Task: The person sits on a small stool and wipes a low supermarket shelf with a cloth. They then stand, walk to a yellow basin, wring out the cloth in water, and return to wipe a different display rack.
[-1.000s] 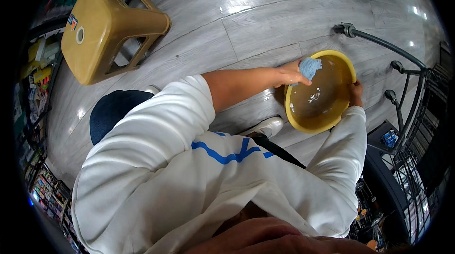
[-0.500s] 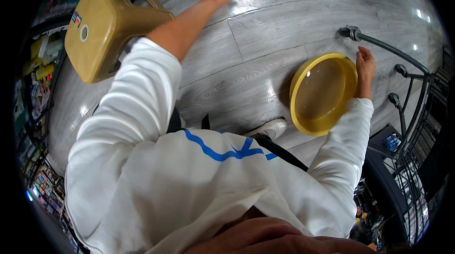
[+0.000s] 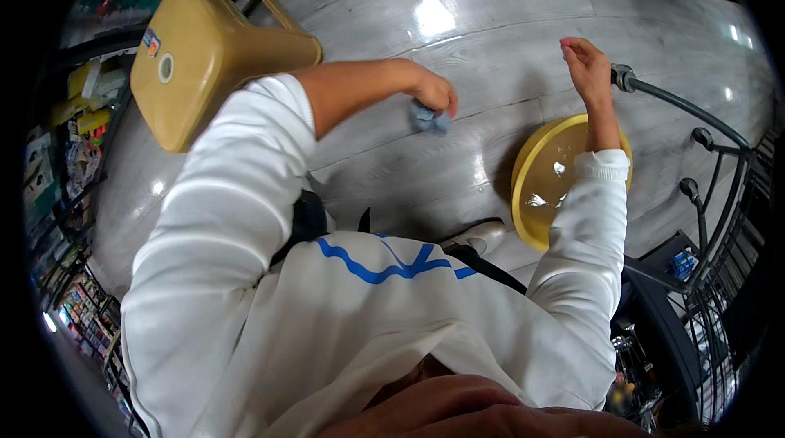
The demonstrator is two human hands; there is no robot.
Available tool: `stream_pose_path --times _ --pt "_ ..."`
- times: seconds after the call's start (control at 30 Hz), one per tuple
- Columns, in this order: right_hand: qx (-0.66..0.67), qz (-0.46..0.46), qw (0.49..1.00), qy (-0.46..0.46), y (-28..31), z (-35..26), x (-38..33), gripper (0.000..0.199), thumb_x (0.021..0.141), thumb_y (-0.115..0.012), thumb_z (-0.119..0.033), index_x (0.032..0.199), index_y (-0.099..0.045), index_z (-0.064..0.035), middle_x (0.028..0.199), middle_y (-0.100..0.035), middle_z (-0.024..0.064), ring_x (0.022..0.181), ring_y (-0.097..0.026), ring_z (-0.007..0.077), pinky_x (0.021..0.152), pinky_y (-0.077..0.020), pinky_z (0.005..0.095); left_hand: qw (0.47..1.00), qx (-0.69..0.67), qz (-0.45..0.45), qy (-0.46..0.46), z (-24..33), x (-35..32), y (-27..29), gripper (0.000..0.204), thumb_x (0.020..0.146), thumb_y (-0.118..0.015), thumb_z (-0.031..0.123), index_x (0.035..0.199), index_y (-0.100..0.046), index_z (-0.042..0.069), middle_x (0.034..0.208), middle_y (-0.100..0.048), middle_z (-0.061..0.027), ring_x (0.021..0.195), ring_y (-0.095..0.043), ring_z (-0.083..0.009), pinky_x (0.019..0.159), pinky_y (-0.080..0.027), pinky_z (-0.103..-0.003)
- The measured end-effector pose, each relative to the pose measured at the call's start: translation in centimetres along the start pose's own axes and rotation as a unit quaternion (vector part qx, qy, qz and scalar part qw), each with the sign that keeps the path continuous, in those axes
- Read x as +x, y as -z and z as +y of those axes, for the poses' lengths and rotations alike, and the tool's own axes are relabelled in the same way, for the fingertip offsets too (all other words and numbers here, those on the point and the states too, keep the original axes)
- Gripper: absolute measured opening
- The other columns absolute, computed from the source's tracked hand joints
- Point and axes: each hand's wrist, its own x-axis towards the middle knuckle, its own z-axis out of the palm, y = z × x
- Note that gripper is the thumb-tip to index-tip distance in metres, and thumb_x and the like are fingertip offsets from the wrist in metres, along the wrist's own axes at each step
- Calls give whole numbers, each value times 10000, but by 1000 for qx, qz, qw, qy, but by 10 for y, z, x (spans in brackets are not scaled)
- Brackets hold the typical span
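Observation:
My left hand (image 3: pixel 432 92) is closed on a crumpled blue-grey cloth (image 3: pixel 428 119), low over the grey wood-look floor (image 3: pixel 392 152) in front of me. To the right, a round yellow basin (image 3: pixel 530 217) of murky water rests on the floor, light glinting off the surface. Reaching across the basin, my right hand (image 3: pixel 587 70) hangs past its far rim with loosely bent fingers and nothing visible in them. My right forearm hides part of the basin.
A tan plastic stool (image 3: pixel 184 62) lies tipped on its side at the left. Behind it stand shelves (image 3: pixel 78 127) of packaged goods. At the right is a dark metal frame (image 3: pixel 687 103) on casters, with wire racks beside it. My shoe (image 3: pixel 482 235) is near the basin.
My left hand has brought the cloth back toward me and rightward across the floor. My right hand has shifted from the basin's right side to beyond its far rim. The water now ripples.

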Motion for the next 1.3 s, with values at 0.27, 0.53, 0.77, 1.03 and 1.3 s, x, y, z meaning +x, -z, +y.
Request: stream_pose_path --times 0.27,0.53,0.77,1.03,1.3 --pt "96 -54 994 30 -48 -21 30 171 826 -588 -137 937 -629 -14 826 -657 86 769 -619 133 699 -470 249 928 22 370 14 44 -323 64 255 812 -474 193 950 -651 73 904 -600 -22 760 -504 -120 711 -419 -239" --pt "126 -128 984 -10 -53 -24 26 149 836 -577 -87 935 -613 19 804 -637 63 755 -585 96 682 -464 228 517 -443 681 271 -214 -528 -109 718 724 -587 634 1107 -570 27 1046 -612 -106 910 -596 -204 846 -452 -318" --pt "125 -132 983 11 -50 -48 26 151 834 -569 -85 946 -615 6 818 -643 65 768 -600 113 698 -475 242 644 -559 501 149 -200 -437 -76 772 720 -623 596 1212 -489 18 1157 -565 -114 1035 -562 -203 902 -443 -336" --pt "96 -152 984 -14 -52 -40 30 164 824 -570 -86 954 -623 -1 876 -658 106 801 -624 160 718 -484 269 721 -387 520 244 -130 -382 16 873 690 -600 655 1326 -399 92 1365 -380 -123 1292 -291 -251 1042 -199 -428" --pt "150 -158 975 -40 -62 -33 22 165 822 -573 -85 958 -621 -3 849 -658 103 777 -617 152 700 -479 267 781 -292 522 178 -37 -305 87 844 694 -593 661 1288 -455 77 1346 -403 -131 1283 -311 -255 1044 -213 -389"
